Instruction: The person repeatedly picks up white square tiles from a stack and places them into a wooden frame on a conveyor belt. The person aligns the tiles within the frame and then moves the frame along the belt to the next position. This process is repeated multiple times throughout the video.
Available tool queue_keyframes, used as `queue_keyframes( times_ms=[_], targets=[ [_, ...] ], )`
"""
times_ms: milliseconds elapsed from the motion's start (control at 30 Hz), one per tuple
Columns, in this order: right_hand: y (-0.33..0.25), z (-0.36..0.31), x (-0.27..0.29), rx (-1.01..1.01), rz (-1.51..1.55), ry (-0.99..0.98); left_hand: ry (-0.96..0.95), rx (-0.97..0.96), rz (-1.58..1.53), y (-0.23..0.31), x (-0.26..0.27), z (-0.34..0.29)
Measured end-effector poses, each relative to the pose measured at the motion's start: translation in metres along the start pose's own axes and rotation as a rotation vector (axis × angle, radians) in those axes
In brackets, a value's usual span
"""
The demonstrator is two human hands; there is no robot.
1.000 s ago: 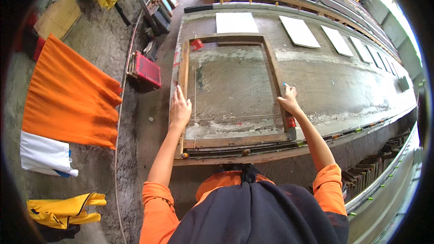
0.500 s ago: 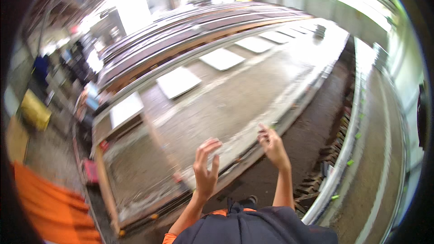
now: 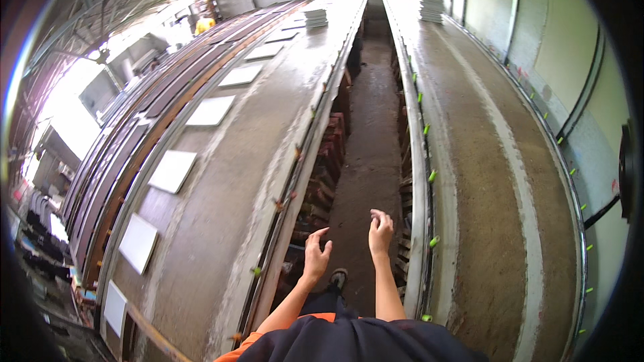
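1. Between two long tables, seen from the wearer's head, two bare hands hang in the air over a dark aisle [image 3: 365, 141]. The left hand [image 3: 315, 259] is loosely spread, thumb apart from the bent fingers, with nothing in its grip.
2. Just to its right and a little farther forward is the right hand [image 3: 380, 233], fingers half curled and relaxed; nothing shows in it. The hands are apart from each other and touch nothing.
3. On the left stands the left table [image 3: 221, 208], small clips [image 3: 257, 271] along its aisle edge. Across the aisle, the right table [image 3: 479, 181] runs alongside, also with clips.
4. White sheets [image 3: 172, 171] lie flat and singly, spaced in a row along the left side of the left table, well apart from the hands. At lower left, a wooden bar [image 3: 154, 330] lies beside the nearest sheet, cut off by the view.
5. Judging by how things lie, setting out this row looks done. A left stack [image 3: 315, 18] and a right stack [image 3: 428, 5] stand piled far down the tables. The sheets look plain white; what is left to do with them cannot be told.
6. No brand, label or lettering can be read; a reddish mark [image 3: 614, 185] on the pale wall [image 3: 557, 47] is too small to make out.
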State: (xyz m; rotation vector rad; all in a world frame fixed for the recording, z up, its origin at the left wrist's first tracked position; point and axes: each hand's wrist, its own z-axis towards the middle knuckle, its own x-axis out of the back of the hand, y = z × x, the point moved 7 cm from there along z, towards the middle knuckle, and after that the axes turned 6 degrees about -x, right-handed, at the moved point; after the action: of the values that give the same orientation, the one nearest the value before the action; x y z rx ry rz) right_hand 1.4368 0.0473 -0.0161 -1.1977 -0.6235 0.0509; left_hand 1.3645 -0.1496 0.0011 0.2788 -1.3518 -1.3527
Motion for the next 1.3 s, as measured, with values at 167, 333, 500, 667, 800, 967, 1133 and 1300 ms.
queue_keyframes(
  times_ms=[167, 333, 500, 667, 800, 967, 1133, 1300],
  targets=[
    [0.071, 0.062, -0.049, -0.169, -0.061, -0.011, -0.013, 0.087, 0.003, -0.056, -0.04, 0.081],
    [0.101, 0.175, -0.085, -0.126, -0.221, -0.04, 0.036, -0.089, -0.02, -0.057, -0.088, 0.22],
    [0.025, 0.306, -0.117, 0.209, -0.208, -0.07, 0.091, -0.186, 0.027, -0.033, -0.094, 0.356],
    [0.024, 0.406, -0.134, 0.065, -0.243, -0.161, -0.024, -0.173, 0.023, -0.048, -0.134, 0.445],
    [0.087, 0.478, -0.157, 0.018, -0.295, -0.154, -0.026, -0.103, 0.054, -0.096, -0.176, 0.502],
    [0.17, 0.6, -0.22, 0.028, -0.229, 0.035, -0.033, -0.057, 0.075, -0.152, -0.242, 0.615],
    [0.246, 0.73, -0.302, -0.372, -0.092, 0.105, -0.173, -0.18, 0.134, -0.157, -0.307, 0.75],
    [0.249, 0.837, -0.363, -0.574, 0.096, 0.008, -0.159, -0.136, 0.103, -0.149, -0.321, 0.856]
  ],
)
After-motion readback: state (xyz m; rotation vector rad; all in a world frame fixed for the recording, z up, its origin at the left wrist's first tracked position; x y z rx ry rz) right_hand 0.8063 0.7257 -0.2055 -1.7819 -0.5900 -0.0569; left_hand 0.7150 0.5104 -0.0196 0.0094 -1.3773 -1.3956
